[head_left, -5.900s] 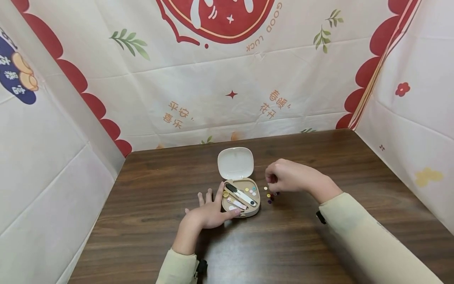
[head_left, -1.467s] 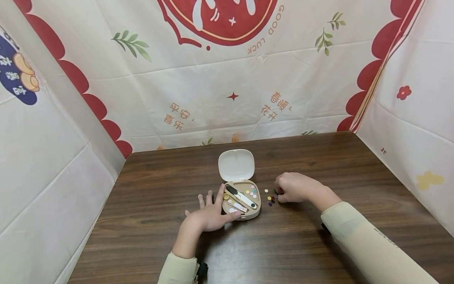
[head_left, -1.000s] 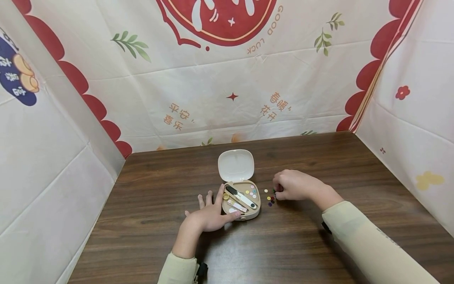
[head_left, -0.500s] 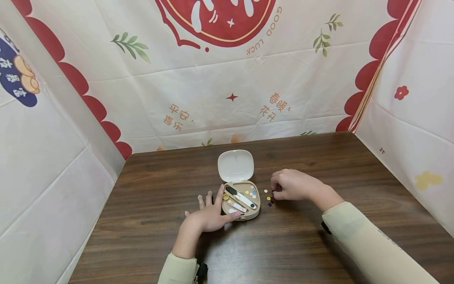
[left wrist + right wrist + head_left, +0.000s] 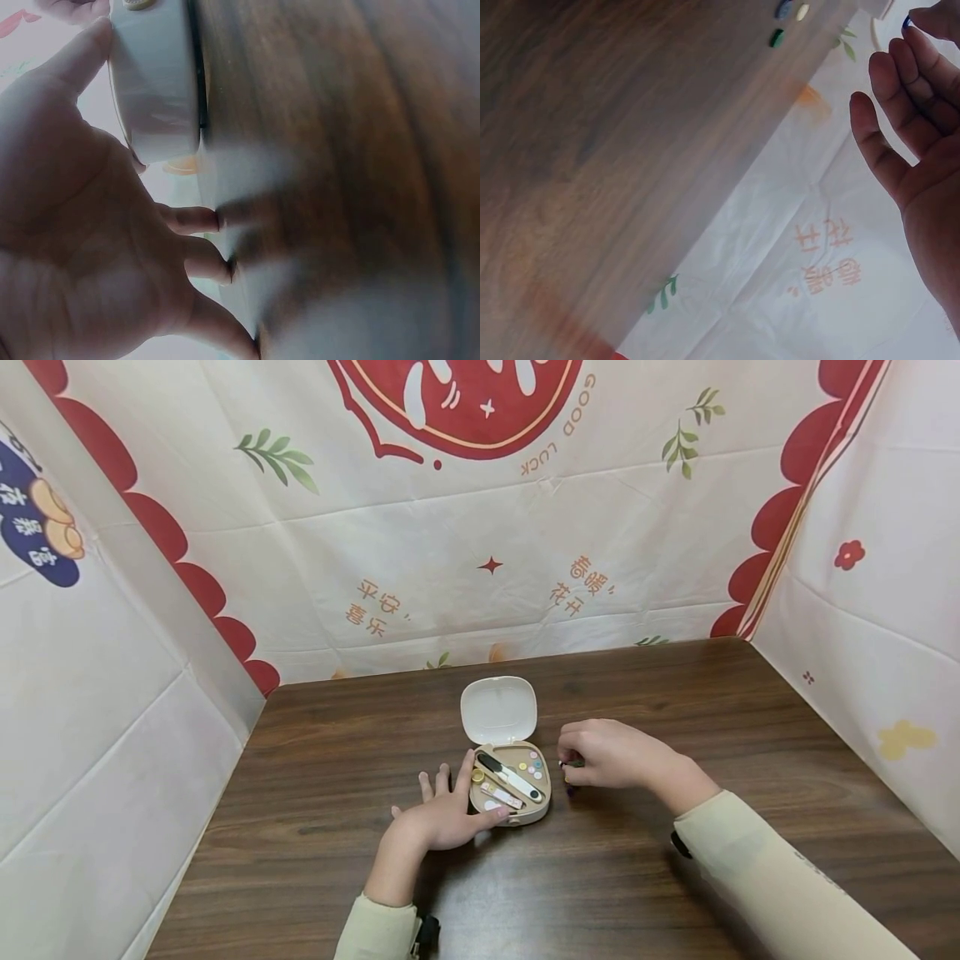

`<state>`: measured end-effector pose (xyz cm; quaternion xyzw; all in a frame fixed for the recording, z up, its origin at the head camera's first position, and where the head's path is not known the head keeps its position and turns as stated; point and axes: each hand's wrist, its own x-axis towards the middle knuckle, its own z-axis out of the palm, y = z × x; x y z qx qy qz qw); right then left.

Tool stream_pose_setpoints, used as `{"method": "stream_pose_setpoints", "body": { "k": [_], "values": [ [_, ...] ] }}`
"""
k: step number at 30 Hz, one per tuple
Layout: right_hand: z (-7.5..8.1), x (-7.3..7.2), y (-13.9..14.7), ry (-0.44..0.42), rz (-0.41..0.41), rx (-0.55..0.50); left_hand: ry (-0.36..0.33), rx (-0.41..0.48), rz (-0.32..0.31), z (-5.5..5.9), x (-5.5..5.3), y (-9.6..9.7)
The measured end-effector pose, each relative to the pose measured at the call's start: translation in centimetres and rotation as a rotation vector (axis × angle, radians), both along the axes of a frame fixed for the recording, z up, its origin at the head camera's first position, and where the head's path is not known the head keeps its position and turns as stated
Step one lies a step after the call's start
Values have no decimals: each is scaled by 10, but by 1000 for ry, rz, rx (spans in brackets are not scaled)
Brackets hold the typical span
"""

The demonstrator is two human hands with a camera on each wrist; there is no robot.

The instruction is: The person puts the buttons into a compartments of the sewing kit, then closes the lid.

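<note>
Left hand (image 5: 442, 817): spread, braced against case (image 5: 536, 813), gripping nothing.
Right hand (image 5: 609, 753): pinching blue button (image 5: 907, 22) at fingertips.
Pinch: probably best light, clear of loose buttons (image 5: 778, 37).

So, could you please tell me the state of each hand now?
Left hand: open, touching the case.
Right hand: pinching a small blue button.

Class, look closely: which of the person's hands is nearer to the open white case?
The left hand: its thumb touches the near edge of the case. The right hand is apart from it, off its right side, pinching a small blue piece.
</note>
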<state>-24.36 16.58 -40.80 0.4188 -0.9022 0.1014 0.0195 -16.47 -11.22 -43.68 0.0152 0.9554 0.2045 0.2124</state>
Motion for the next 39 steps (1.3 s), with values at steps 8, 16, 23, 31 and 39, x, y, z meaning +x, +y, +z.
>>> {"method": "stream_pose_setpoints", "body": {
  "k": [8,16,23,31,39],
  "values": [
    [6,2,-9,37,44,-4,0,0,1,1,0,0],
    [18,5,-26,46,57,-4,-8,3,5,1,1,0],
    [23,3,-39,58,99,19,-9,-14,-6,1,0,0],
    [16,-7,-51,86,119,53,-9,-17,-3,-1,0,-1],
    [6,-12,-54,84,129,93,-8,-18,-8,-1,0,-1]
  ]
}}
